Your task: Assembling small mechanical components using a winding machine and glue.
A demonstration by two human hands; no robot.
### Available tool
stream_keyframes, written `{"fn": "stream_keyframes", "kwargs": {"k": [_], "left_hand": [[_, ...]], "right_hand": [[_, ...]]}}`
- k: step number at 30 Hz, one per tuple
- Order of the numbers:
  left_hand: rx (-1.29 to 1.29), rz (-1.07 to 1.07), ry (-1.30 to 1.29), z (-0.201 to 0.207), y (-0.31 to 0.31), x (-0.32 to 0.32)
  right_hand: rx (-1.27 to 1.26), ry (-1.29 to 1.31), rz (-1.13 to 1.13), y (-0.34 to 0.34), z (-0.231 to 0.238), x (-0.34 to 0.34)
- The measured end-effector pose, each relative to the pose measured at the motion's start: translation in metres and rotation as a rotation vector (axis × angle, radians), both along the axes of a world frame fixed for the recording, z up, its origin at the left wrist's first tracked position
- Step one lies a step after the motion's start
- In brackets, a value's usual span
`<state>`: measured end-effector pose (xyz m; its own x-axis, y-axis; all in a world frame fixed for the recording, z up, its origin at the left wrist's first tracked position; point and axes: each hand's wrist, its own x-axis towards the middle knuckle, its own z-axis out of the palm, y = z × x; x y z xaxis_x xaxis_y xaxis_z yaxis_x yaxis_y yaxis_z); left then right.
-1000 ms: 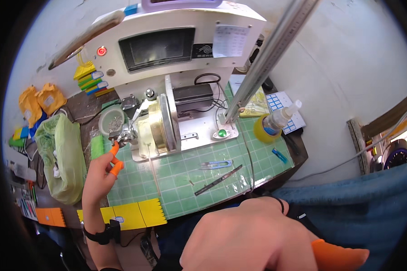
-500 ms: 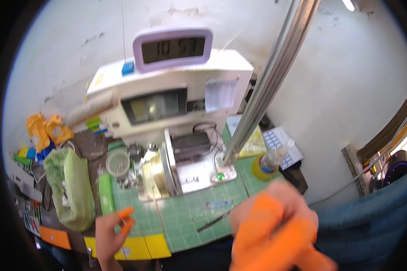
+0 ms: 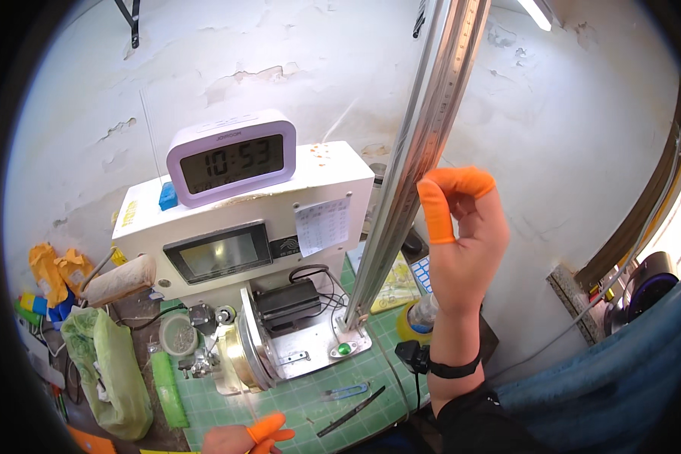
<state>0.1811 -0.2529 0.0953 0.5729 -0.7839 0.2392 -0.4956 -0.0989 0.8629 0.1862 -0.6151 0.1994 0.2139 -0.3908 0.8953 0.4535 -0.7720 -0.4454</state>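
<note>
My right hand point(image 3: 469, 234) is raised beside the upright metal post point(image 3: 412, 159), with orange finger covers on thumb and forefinger. Their tips meet in a pinch; whatever they hold is too fine to make out. At the lower edge is my left hand point(image 3: 238, 439), partly cut off, also in orange finger covers. Its fingertips point right, slightly apart, and nothing shows between them. Above it stands a white machine point(image 3: 227, 234) with a small screen point(image 3: 219, 253) and a brass-coloured round drum point(image 3: 234, 356). Blue-handled tweezers point(image 3: 348, 392) and a dark thin strip point(image 3: 352, 412) lie on the green mat point(image 3: 295, 412).
A purple-framed digital clock point(image 3: 231, 159) sits on the machine. At left are a pale green bag point(image 3: 110, 378), a green packet point(image 3: 169, 390) and a round clear dish point(image 3: 178, 335). A bottle in a yellow holder point(image 3: 416, 321) stands behind my right forearm. Blue cloth point(image 3: 605, 371) hangs at right.
My right hand has risen from low in front of the mat to beside the post. My left hand sits lower and further right in view. The view has tilted upward.
</note>
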Motion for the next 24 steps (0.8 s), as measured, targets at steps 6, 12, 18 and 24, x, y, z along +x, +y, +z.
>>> {"fn": "stream_keyframes", "kwargs": {"k": [6,12,18,24], "left_hand": [[-0.016,0.037,0.054,-0.007,0.001,-0.001],[-0.049,0.051,0.047,-0.008,-0.002,0.002],[-0.061,0.059,0.039,-0.007,-0.008,0.002],[-0.055,0.059,0.014,-0.007,-0.01,0.003]], "right_hand": [[0.288,0.029,0.259,0.008,-0.015,-0.03],[0.356,0.017,0.416,0.003,-0.017,-0.036],[0.441,0.054,0.522,0.001,-0.02,-0.038],[0.497,0.053,0.63,0.001,-0.024,-0.041]]}}
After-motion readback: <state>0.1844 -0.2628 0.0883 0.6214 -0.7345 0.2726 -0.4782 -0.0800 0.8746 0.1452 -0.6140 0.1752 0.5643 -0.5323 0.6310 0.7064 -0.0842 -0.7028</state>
